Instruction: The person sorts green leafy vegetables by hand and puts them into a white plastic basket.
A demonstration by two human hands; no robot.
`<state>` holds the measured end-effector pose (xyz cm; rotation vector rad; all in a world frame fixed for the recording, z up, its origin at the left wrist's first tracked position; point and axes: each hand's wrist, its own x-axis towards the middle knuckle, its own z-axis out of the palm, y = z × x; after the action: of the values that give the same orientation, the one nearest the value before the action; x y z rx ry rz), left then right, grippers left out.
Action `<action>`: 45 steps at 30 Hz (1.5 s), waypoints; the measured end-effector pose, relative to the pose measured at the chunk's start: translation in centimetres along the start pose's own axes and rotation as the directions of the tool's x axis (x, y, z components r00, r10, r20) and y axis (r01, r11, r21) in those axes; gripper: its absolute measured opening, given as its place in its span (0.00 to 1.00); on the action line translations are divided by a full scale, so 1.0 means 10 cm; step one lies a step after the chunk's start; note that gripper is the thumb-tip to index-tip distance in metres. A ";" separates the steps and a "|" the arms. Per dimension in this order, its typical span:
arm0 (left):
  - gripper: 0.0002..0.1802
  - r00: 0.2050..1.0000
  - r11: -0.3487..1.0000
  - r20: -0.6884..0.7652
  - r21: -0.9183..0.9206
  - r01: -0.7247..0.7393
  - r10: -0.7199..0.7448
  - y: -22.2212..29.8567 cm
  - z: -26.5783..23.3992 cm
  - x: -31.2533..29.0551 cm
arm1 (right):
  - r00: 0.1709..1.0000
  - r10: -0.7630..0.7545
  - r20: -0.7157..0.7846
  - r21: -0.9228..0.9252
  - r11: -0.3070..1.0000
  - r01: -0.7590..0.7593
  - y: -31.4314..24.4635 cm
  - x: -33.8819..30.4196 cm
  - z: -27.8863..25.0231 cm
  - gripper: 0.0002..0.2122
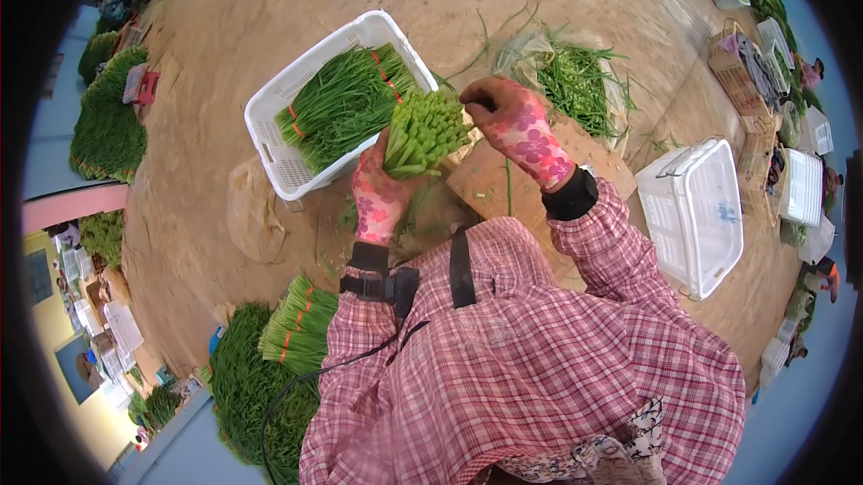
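Note:
My left hand (380, 186), in a pink flowered glove, is wrapped round a bunch of chives (422, 130), its pale green stem ends turned up toward me. My right hand (520, 121), gloved alike with bare, soiled fingertips, is curled into a pinch just right of the stem ends. What it pinches, if anything, is too small to make out. Beyond my left hand stands a white plastic basket (274, 161), with chive bundles (337, 103) tied by orange bands lying in it.
A clear plastic bag of loose green trimmings (580, 80) lies beyond my right hand. An upright white basket (688, 215) stands at right. Cardboard (494, 188) lies below my hands. At lower left are a chive heap (247, 386) and banded bundles (297, 323). People and crates line the edges.

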<state>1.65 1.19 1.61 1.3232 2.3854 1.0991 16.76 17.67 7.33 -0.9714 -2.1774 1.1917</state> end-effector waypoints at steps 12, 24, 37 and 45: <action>0.42 0.999 0.997 -0.050 -0.071 -0.004 0.000 0.04 0.00 0.04 | 0.990 0.002 0.138 0.149 0.989 -0.023 -0.27 -0.13 -0.03 0.09; 0.41 0.971 0.973 -0.156 0.168 -0.156 0.183 -0.01 0.03 0.08 | 0.978 0.053 0.202 -0.310 0.951 0.013 -0.42 0.10 -0.04 0.08; 0.39 0.988 1.000 -0.153 -0.031 -0.007 0.002 -0.24 0.00 -0.11 | 0.937 0.148 -0.315 -0.085 0.979 -0.183 0.49 0.44 -1.03 0.14; 0.46 0.996 0.995 0.046 0.055 -0.080 0.078 -0.09 -0.06 -0.07 | 0.918 0.125 0.377 0.259 0.937 -0.234 -0.10 0.40 -0.15 0.14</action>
<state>1.21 0.05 1.30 1.4568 2.3679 1.0180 14.82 21.15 9.21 -0.8940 -2.1070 1.8532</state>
